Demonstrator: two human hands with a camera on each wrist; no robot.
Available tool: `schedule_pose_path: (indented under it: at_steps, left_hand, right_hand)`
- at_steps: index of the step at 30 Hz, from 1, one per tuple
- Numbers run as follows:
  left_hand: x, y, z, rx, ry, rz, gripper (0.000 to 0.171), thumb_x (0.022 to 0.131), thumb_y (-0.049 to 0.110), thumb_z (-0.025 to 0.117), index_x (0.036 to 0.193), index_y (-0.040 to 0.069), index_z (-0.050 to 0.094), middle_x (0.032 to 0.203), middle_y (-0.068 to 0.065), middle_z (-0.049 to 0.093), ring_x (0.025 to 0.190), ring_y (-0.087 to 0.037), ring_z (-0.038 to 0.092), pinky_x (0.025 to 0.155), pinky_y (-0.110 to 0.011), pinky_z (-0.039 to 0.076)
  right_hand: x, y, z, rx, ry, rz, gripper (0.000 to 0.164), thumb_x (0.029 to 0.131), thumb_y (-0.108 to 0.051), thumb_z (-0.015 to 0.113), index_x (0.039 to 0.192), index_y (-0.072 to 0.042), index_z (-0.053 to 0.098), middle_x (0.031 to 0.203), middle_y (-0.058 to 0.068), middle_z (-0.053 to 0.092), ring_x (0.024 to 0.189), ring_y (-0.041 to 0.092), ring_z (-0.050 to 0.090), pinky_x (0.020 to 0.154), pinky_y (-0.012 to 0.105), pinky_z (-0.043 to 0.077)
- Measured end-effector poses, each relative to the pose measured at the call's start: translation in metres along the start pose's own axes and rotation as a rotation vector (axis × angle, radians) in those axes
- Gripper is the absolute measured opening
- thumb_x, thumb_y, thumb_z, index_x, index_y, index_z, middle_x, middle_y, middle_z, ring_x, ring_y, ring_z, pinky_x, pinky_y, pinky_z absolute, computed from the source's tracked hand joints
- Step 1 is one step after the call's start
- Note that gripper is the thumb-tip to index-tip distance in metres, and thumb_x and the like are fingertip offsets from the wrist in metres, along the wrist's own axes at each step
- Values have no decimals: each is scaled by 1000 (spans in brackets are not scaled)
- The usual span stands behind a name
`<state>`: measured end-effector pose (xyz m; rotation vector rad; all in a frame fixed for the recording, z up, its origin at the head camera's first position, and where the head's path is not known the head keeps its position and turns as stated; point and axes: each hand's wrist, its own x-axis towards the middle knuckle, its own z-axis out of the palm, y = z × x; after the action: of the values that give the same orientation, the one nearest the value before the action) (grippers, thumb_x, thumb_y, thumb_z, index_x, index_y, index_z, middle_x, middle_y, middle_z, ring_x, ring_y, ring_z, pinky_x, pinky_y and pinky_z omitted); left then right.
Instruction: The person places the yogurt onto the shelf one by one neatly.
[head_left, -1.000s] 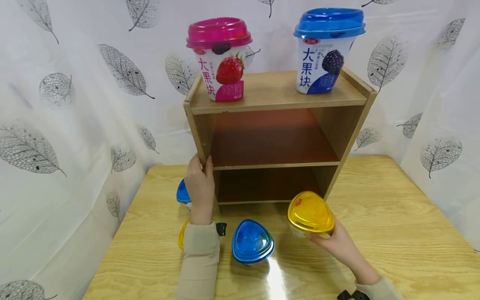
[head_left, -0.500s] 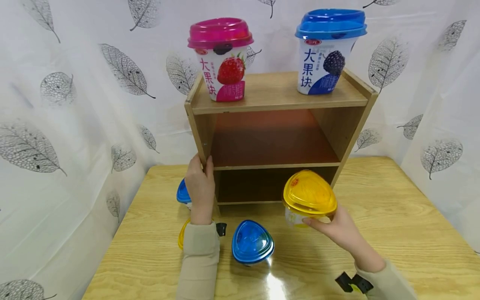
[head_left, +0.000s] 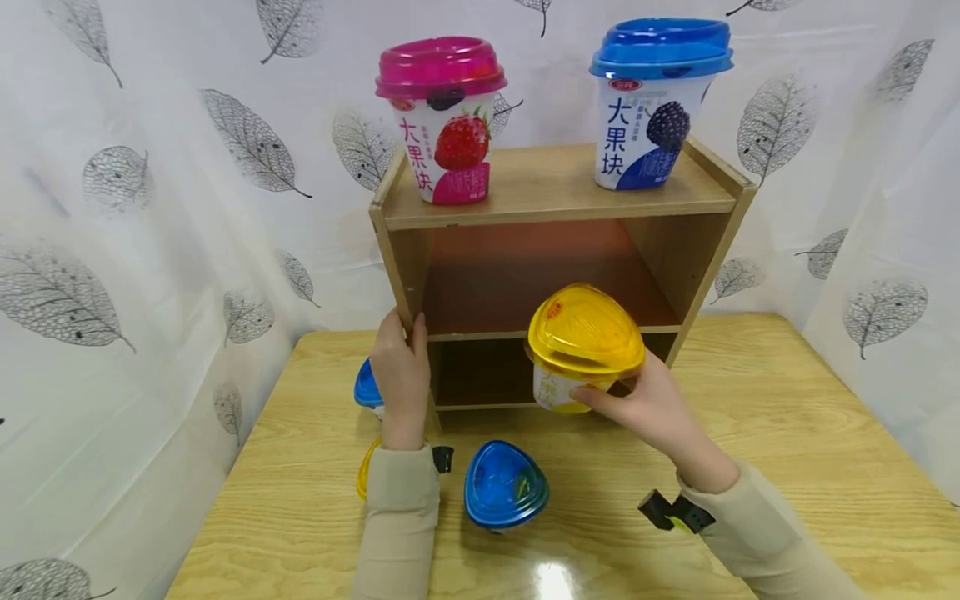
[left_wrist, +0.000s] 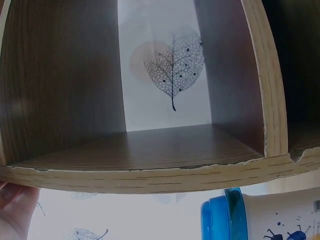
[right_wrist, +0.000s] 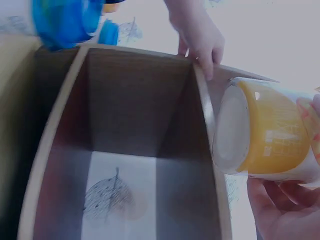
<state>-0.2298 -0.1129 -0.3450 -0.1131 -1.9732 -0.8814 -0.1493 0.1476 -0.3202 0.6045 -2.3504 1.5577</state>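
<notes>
In the head view, my right hand (head_left: 663,412) holds a yogurt cup with a yellow lid (head_left: 585,333) in the air before the shelf's middle board. The cup leans slightly, and the thumb lies across its front while the other fingers are mostly hidden behind. My left hand (head_left: 401,375) grips the left side panel of the small wooden shelf (head_left: 558,208) by its front edge. From the right wrist view, the cup's pale base (right_wrist: 232,130) points toward the shelf, with my left hand (right_wrist: 202,42) on the panel beyond.
On top of the shelf stand a pink-lidded cup (head_left: 457,150) and a blue-lidded cup (head_left: 637,125). Another blue-lidded cup (head_left: 504,483) is on the table in front. Left of the shelf, my left arm partly hides a blue lid (head_left: 367,387) and a yellow lid (head_left: 365,471).
My right hand has raised the yellow-lidded yogurt cup from low over the table and moved it left, in front of the shelf. The left hand keeps its grip on the panel.
</notes>
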Motion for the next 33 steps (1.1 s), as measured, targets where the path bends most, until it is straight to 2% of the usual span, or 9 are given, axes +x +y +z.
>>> schedule_pose_path:
  at_steps: [5,13,21,33]
  left_hand:
    - [1,1,-2,2,-3,-1,24,88,14,55,96,-8,57,87,-21,61,77,-33,60,64,-41,48]
    - [1,1,0,0,2,4,23,88,13,55,97,-9,57,88,-21,61,77,-32,60,64,-41,49]
    - [0,0,-1,8,5,9,23,88,12,55,95,-9,57,84,-21,60,73,-33,59,62,-42,47]
    - [0,0,-1,6,7,16,22,87,12,56,95,-8,57,83,-20,60,70,-32,58,58,-41,47]
  right_hand:
    - [17,-9,11,56,-17,-52,47,71,-1,72,113,-4,49,103,6,57,87,15,57,68,30,49]
    - [43,-19,21,64,-18,-93,51,72,-4,72,116,-6,47,108,5,54,94,17,54,75,36,47]
    - [65,-24,30,37,-26,-53,52,73,-13,73,117,-7,47,109,7,54,96,19,53,74,35,48]
    - [82,-23,44,61,-47,-16,54,74,-17,72,119,-8,44,109,8,53,95,20,54,75,35,47]
